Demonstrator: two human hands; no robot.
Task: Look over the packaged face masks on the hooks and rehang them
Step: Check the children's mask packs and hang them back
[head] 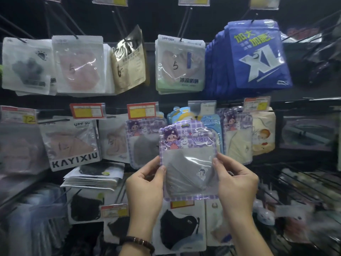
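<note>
A purple checked mask packet (189,163) with a cartoon girl and a grey mask inside is held up in front of the display. My left hand (145,183) pinches its left edge with thumb in front. My right hand (234,180) pinches its right edge. Behind it, a matching purple packet (143,143) hangs on the middle row beside a blue packet (210,122). Another purple packet (237,133) hangs to the right.
The top row holds white packets (79,65), a gold one (129,61), a green-edged one (180,65) and blue XL packets (256,56). A KAYIXIU packet (72,145) hangs at left. Black masks (177,228) hang below. Bare wire hooks (295,182) jut out at right.
</note>
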